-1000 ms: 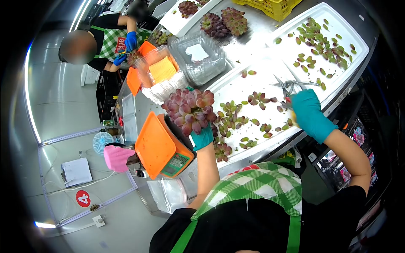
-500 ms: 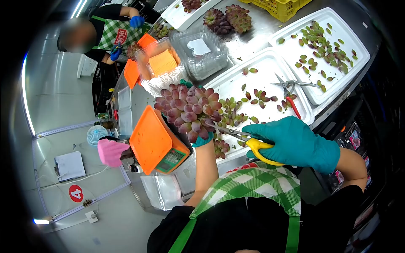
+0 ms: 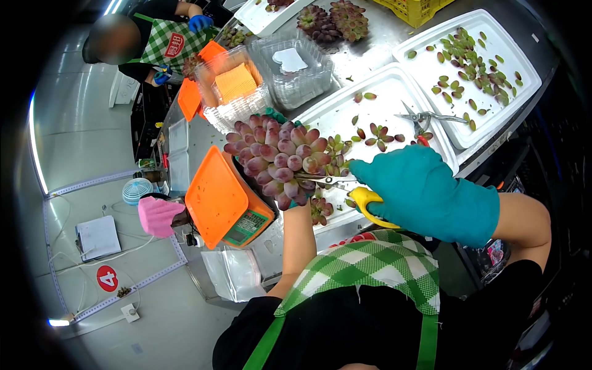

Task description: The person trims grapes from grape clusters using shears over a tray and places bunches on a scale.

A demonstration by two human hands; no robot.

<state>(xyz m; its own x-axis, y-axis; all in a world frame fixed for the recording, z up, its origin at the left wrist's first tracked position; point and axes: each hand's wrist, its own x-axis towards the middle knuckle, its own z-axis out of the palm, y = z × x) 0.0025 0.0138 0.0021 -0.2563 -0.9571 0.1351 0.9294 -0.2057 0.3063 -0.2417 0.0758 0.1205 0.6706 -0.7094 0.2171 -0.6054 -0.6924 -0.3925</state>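
Note:
A large purple-pink succulent is held up over the table by my left hand. Most of that teal-gloved hand is hidden behind the leaves. From the right, my right hand, also gloved in teal, grips yellow-handled scissors. Their blades reach the succulent's lower right leaves, and the tips are lost among them. Below lies a white tray with loose leaves, small rosettes and red-handled pruning shears.
An orange-topped scale stands left of the succulent. Behind it are clear plastic boxes. A second white tray holds many loose leaves. More succulents and a yellow crate sit farther back. Another person works across the table.
My right hand has moved slightly left and up with the scissors, whose blades now look closer together. The succulent is still in my left hand, turned a little. The other person's lower hand has shifted.

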